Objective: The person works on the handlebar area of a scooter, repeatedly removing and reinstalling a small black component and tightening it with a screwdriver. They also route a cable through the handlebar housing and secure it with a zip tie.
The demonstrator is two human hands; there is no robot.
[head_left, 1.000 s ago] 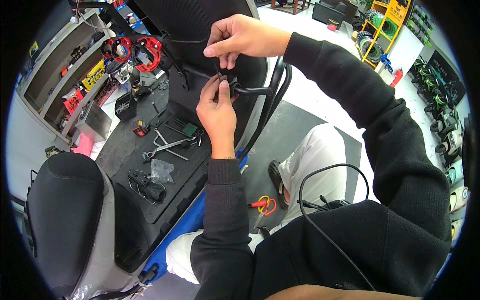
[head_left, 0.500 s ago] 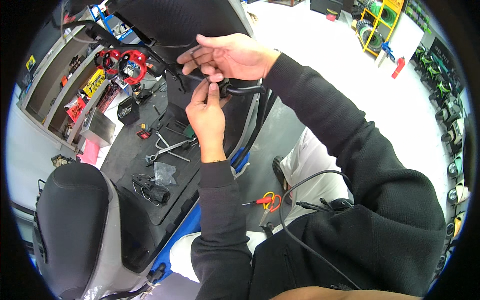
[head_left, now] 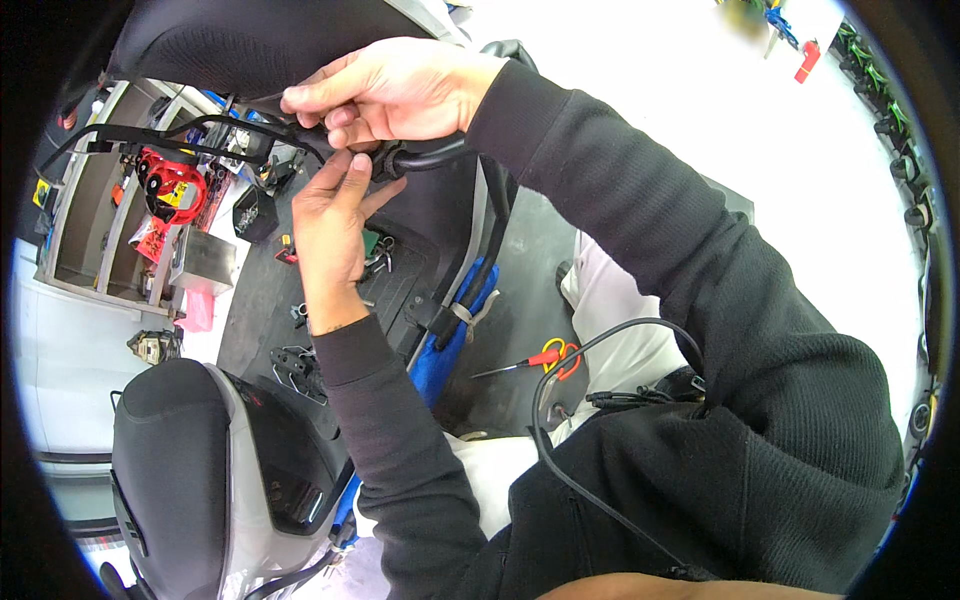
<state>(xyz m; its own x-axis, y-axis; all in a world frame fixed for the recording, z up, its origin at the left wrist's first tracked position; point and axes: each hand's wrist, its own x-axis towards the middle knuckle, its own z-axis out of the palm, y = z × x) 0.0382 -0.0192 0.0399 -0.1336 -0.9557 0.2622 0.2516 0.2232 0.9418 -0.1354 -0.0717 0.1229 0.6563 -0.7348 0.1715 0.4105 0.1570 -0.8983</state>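
My right hand (head_left: 400, 95) grips a black cable bundle (head_left: 440, 152) high in the view, just under the dark front panel of a scooter (head_left: 260, 40). My left hand (head_left: 330, 215) reaches up from below and pinches a small black part on the same bundle, its fingertips touching my right hand. Thin black wires (head_left: 180, 135) run off to the left from where both hands meet. What lies between the fingers is hidden.
The scooter's black footboard (head_left: 300, 290) holds loose wrenches and small parts. A grey and black seat (head_left: 200, 470) sits at lower left. A red-handled tool (head_left: 545, 358) lies on the grey floor. Shelves with a red item (head_left: 165, 185) stand at left.
The view has swung downward and closer, so both hands now sit higher in the picture. They stay together on the cable bundle, the left fingers having shifted up against the right hand.
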